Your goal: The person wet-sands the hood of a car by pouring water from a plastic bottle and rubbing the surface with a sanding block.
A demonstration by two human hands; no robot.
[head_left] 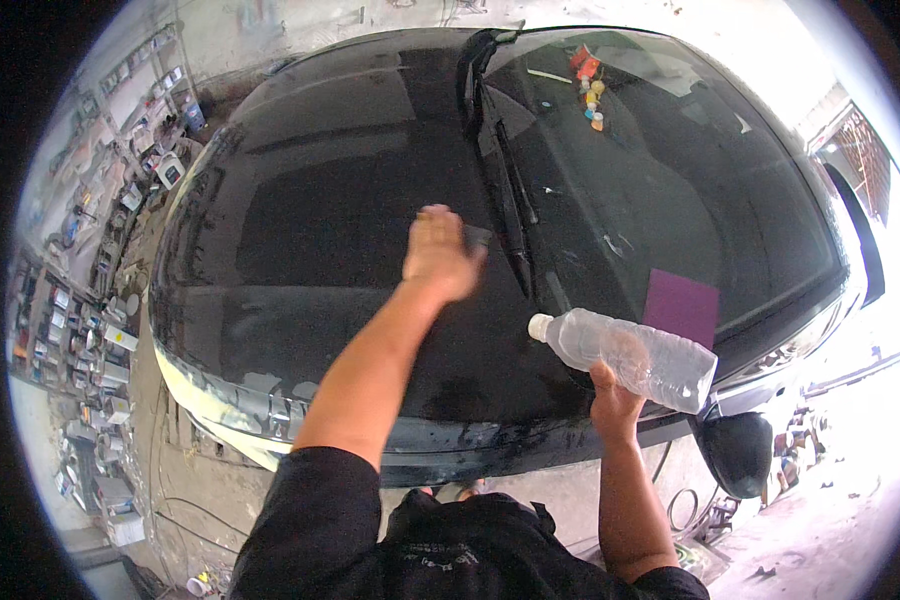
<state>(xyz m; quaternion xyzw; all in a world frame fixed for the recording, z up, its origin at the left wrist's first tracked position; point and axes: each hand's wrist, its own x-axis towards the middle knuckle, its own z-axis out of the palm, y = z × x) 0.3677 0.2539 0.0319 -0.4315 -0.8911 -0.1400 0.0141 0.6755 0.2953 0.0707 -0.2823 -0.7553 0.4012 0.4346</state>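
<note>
Clear plastic btl (670, 362) lay tilted in R hand (615, 400), approx 4 o'clock, cap twd 10, thumb + fingers wrapped round it. L hand (440, 255), nr centre, was palm-down on blk hood (320, 220); fingers seemed pressed together (blur), dk grey pad (479, 238) at its 2 o'clock; can't tell if pinched. Risks: wet grip, btl drop; trapped grit, scratches.

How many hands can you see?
2: the left hand over the black car hood, and the right hand holding the clear bottle. I see no others.
</note>
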